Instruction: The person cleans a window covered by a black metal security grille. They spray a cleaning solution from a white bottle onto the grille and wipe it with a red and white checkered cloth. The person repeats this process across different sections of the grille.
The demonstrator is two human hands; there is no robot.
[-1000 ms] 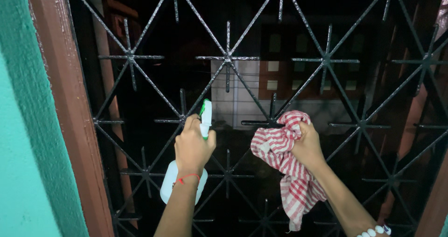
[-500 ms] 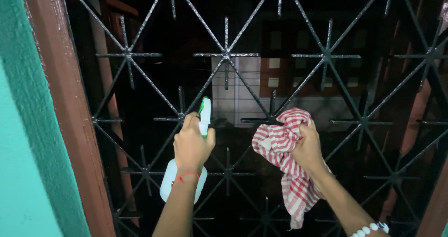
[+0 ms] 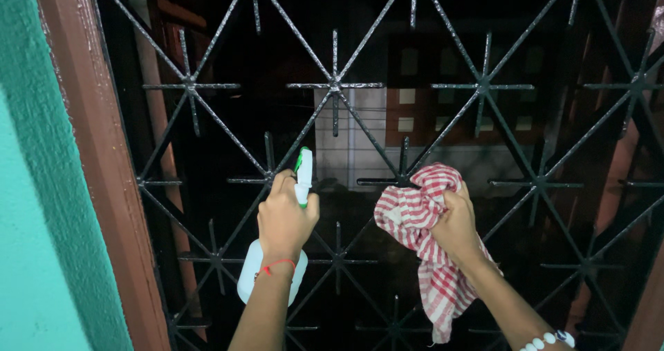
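**Cloth and sprayer at the window grille**

Little has shifted since a second ago: the right hand (image 3: 456, 223) has sunk slightly, fingers closed tight around the bunched red-striped cloth (image 3: 422, 233), pressing it to the black grille (image 3: 335, 86). Beside it, the left hand (image 3: 283, 219) is wrapped around the white spray bottle (image 3: 250, 273), nozzle aimed at the bars, apparently ready to wet them.

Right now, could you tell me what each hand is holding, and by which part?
The left hand grips a white spray bottle around its neck, below the nozzle. The right hand clutches a red-and-white striped cloth by its bunched upper part.
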